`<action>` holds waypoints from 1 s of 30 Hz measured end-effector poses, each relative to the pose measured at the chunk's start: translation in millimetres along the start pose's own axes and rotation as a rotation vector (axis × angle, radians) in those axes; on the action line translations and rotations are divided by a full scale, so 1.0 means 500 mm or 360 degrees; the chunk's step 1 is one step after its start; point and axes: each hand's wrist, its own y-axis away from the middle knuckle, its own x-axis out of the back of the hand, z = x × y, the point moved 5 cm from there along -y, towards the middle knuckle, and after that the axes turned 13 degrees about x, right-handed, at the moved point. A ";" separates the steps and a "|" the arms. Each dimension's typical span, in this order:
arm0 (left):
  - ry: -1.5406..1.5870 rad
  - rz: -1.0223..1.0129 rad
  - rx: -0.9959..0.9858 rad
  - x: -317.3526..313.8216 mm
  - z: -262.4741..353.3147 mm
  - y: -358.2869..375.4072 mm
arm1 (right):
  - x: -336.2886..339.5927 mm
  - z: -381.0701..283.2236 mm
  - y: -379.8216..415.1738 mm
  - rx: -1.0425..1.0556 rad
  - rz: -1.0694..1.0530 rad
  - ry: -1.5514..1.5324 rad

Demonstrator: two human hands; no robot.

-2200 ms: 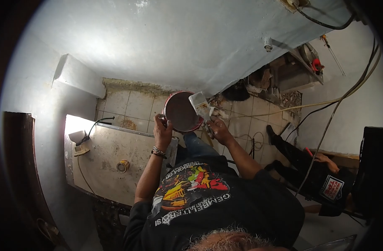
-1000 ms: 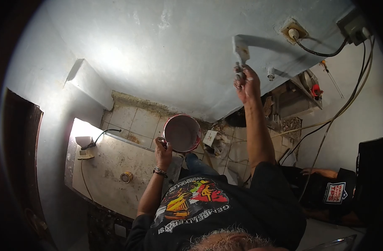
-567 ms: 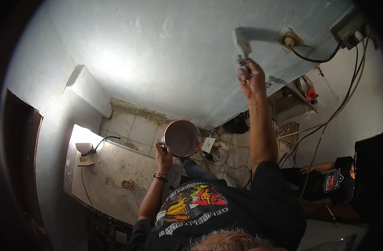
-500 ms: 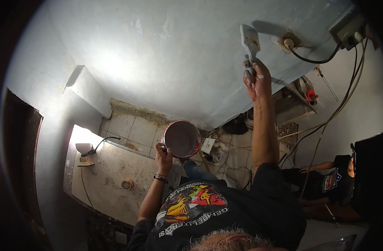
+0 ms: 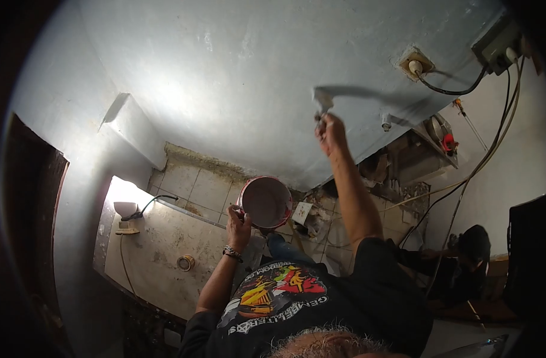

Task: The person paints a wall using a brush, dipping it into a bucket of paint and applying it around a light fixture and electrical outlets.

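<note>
Right hand (image 5: 330,132) raised, grip closed on the handle of a paintbrush (image 5: 322,101), bristles pressed to the pale wall (image 5: 237,71) at about one o'clock from frame centre; brush blurred, so bristle load not readable. Left hand (image 5: 239,218) lower, near six o'clock of the brush, grip wrapped on the near rim of a red paint can (image 5: 265,201) held tilted, open mouth showing pale paint inside. Best done with long, even strokes, bristles flexed only lightly, each pass overlapping the wet edge of the one beside it; wrist loose, pull from the forearm. Worth slowing toward three o'clock, where a wall socket (image 5: 415,62) with a plugged black cable (image 5: 458,89) sits near the stroke line, and a small fitting (image 5: 385,122) pokes out just beyond the hand: cut in around these with the narrow edge, not the flat. Can better kept level and close under the brush, to catch drips and shorten the trip for reloading; as tilted now, probably fine with the paint low, risky if fuller. Below, at seven o'clock, a stained bench (image 5: 159,244) with a lamp (image 5: 125,209) and a roll of tape (image 5: 185,262), tiled floor (image 5: 195,185) beyond. Another person (image 5: 469,262) crouched at four o'clock, well apart, under trailing cords (image 5: 487,155); drips and elbows best kept clear of that side.
</note>
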 end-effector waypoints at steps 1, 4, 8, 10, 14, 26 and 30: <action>-0.0007 -0.0007 0.0004 0.002 0.006 0.001 | -0.021 -0.044 -0.009 0.0096 -0.0099 -0.0058; 0.0018 0.0013 -0.0009 0.006 0.005 0.007 | -0.073 -0.182 0.001 0.0382 -0.0330 -0.0200; 0.0082 0.0030 0.0031 0.010 -0.003 0.007 | -0.042 -0.208 0.031 0.0457 -0.0193 -0.0207; 0.0102 0.0044 0.0063 0.015 -0.003 0.008 | 0.022 -0.100 0.043 0.0208 0.0031 -0.0179; 0.0129 0.0069 0.0065 0.023 -0.015 -0.001 | 0.124 0.111 0.070 -0.0208 0.0158 -0.0066; 0.0164 0.0153 -0.0042 0.019 -0.008 -0.018 | -0.008 -0.359 0.031 0.0766 -0.0109 0.0087; 0.0249 0.0115 0.0035 0.021 -0.001 -0.010 | 0.008 -0.318 0.026 0.0910 -0.0014 0.0222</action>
